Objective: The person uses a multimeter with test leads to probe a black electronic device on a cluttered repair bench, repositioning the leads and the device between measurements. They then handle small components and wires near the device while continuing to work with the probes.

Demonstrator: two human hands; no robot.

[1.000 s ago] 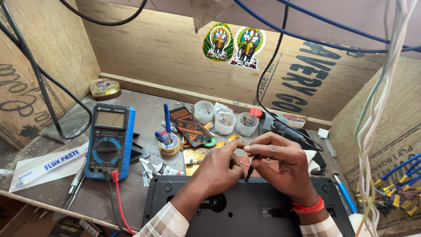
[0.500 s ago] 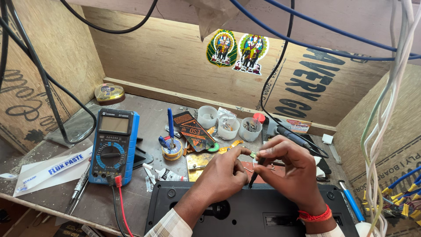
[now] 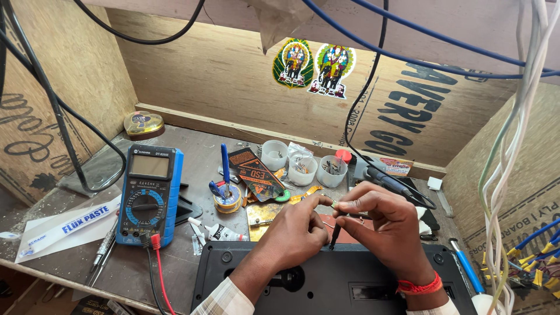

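Between our fingertips, above the near edge of the bench, we pinch a tiny metallic part (image 3: 334,204); it is too small for us to tell what it is. Our left hand (image 3: 297,230) grips it from the left with thumb and forefinger closed on it, and our right hand (image 3: 388,224) meets it from the right, fingers likewise closed. A slim black tool (image 3: 335,235) hangs down from our right fingers, its tip just under the part.

Beneath both wrists lies a flat black plastic device casing (image 3: 326,280). Just past our left fingertips sits a brass-coloured metal plate (image 3: 262,214).

Further beyond the fingers stand three small round white plastic cups. The left cup (image 3: 274,155) holds a few small dark bits; the middle cup (image 3: 303,170) has a crumpled clear bag sticking out of it; the right cup (image 3: 332,171) carries a heap of small grey metal pieces, likely screws. A red cap (image 3: 344,156) stands just behind that right cup.

Well to the left of our left hand lies a blue-cased digital multimeter (image 3: 147,194) with a red lead plugged into its lower end. Between it and our fingers sits a spool of solder wire (image 3: 227,198) with a blue-handled tool (image 3: 224,166) standing in it. Far off to the left rear rests a round golden tin (image 3: 143,123), lid on.
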